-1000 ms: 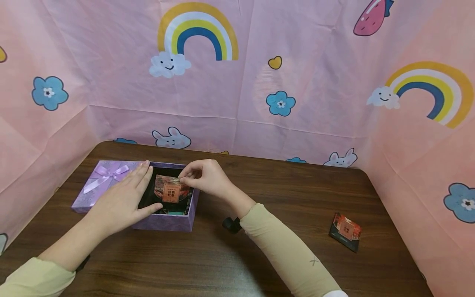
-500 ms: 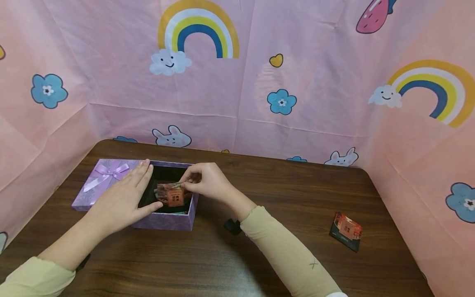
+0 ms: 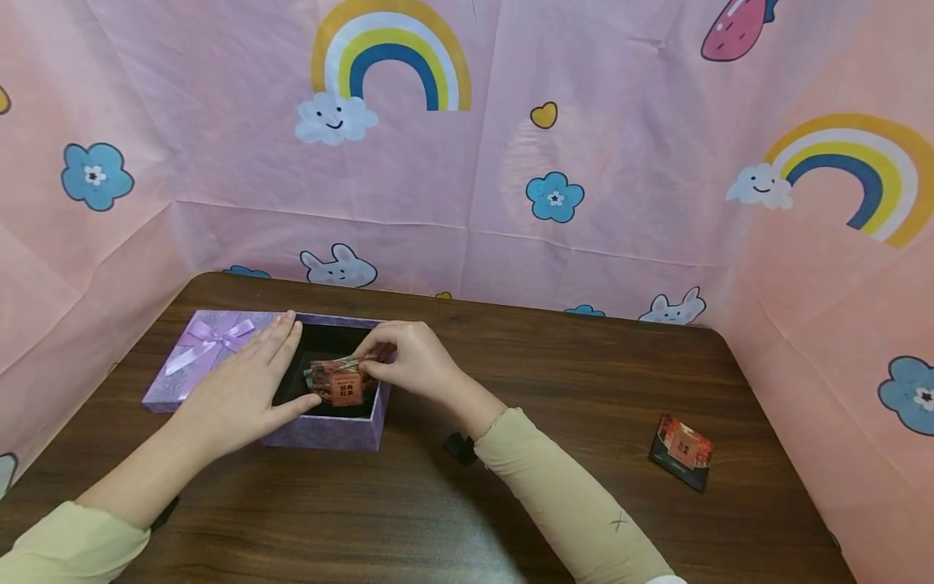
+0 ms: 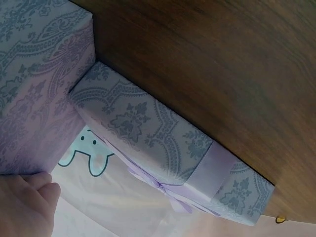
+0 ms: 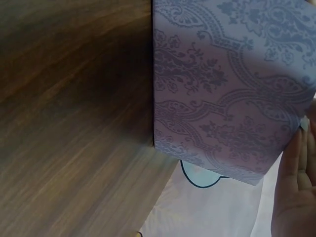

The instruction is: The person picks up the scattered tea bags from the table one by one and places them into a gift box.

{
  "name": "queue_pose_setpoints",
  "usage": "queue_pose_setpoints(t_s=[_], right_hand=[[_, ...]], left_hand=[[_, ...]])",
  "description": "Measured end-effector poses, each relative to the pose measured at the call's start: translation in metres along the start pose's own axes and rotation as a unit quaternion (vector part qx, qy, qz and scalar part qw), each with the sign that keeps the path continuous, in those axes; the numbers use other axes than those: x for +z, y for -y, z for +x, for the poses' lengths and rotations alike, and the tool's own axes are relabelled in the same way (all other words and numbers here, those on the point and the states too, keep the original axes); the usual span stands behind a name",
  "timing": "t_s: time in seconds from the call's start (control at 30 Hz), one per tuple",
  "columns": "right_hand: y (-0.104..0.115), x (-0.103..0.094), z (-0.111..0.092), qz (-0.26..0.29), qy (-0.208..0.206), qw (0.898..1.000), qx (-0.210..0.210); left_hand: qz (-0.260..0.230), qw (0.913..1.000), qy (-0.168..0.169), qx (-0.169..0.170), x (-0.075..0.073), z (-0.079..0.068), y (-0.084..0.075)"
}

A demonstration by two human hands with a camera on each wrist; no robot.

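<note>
An uncovered purple patterned gift box (image 3: 321, 434) stands at the left of the table, dark inside. My right hand (image 3: 416, 357) reaches over its right side and pinches the top edge of a tea sachet (image 3: 346, 389), red-brown with an orange label, inside the box. Whether more sachets lie beneath it I cannot tell. My left hand (image 3: 241, 397) rests on the box's left rim with straight fingers, its thumb along the front edge. Left of the box lies the lid (image 3: 175, 381), topped by a lilac ribbon bow (image 3: 217, 342). In the right wrist view the box wall (image 5: 232, 89) hides the fingertips.
Another tea sachet (image 3: 682, 453), red and black, lies flat toward the table's right side. The dark wooden table (image 3: 554, 381) is enclosed at the back and sides by a pink cartoon-printed cloth (image 3: 467, 162).
My right hand has lowered the sachet deeper into the box, and the sachet now tilts more and sits nearer the front. My left hand has stayed in place.
</note>
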State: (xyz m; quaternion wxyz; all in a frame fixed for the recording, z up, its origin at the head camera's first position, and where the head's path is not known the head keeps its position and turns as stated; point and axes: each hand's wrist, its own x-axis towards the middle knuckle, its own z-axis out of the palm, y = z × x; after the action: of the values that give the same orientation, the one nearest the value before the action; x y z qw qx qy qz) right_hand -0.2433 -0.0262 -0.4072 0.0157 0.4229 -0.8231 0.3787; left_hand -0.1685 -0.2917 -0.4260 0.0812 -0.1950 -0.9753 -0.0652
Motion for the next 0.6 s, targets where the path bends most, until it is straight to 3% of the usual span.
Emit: queue_pose_setpoints(t_s=[0.43,0.6], right_hand=[[0.0019,-0.0035,-0.0021,-0.073,-0.011,0.997,-0.030],[-0.0009,-0.0056,-0.0033,-0.051,-0.020,0.998,-0.017]], left_hand=[[0.000,1.0000,-0.006,0.000,-0.0005,0.0000,-0.0009],[-0.001,1.0000,-0.002,-0.005,-0.0009,0.0007,-0.0011]])
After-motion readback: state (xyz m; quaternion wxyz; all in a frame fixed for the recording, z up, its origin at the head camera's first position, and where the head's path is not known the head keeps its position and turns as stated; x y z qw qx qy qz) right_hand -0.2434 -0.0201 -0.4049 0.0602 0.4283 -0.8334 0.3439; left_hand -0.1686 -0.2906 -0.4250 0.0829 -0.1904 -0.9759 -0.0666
